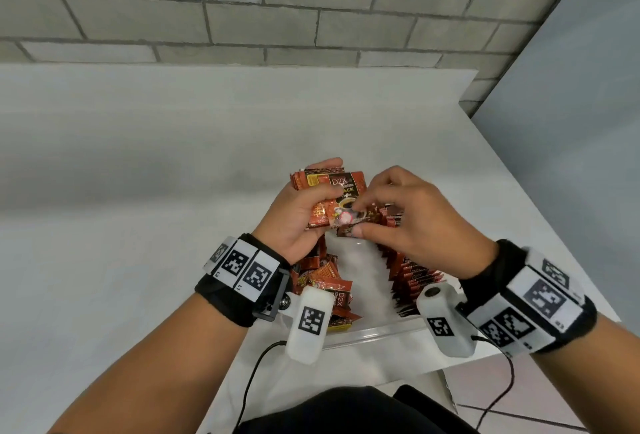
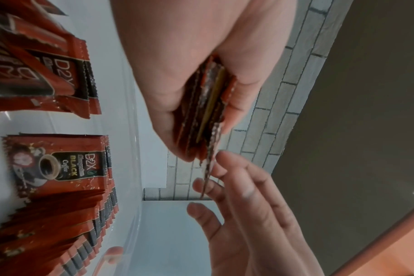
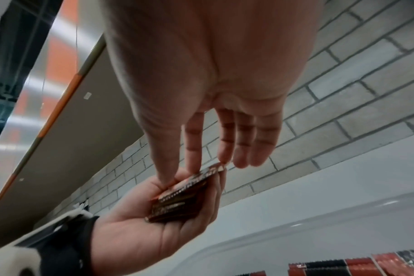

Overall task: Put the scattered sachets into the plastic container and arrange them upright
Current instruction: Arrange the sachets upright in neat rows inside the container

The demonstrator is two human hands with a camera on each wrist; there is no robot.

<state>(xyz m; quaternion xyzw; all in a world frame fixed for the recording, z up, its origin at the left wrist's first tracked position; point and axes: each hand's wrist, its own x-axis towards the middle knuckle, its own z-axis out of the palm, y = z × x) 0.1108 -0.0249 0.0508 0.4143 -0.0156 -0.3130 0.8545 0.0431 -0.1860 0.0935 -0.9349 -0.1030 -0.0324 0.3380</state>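
My left hand [image 1: 301, 212] grips a stack of red-and-black coffee sachets [image 1: 332, 188] above the clear plastic container [image 1: 374, 334]. My right hand [image 1: 360, 219] pinches the front sachet of that stack between thumb and fingertips. In the left wrist view the stack [image 2: 205, 115] sits edge-on in the left hand [image 2: 189, 65], and one sachet juts out between the right hand's fingers [image 2: 227, 173]. The right wrist view shows the right hand [image 3: 213, 93] touching the top of the stack [image 3: 180, 201] held by the left hand [image 3: 154, 224]. Inside the container, a row of sachets [image 1: 408, 271] stands upright on the right.
Several loose sachets [image 1: 329, 291] lie jumbled in the container's left part, partly hidden by my left wrist. The container stands near the front right corner of a white table [image 1: 138, 156]. A grey brick wall [image 1: 277, 8] runs behind it.
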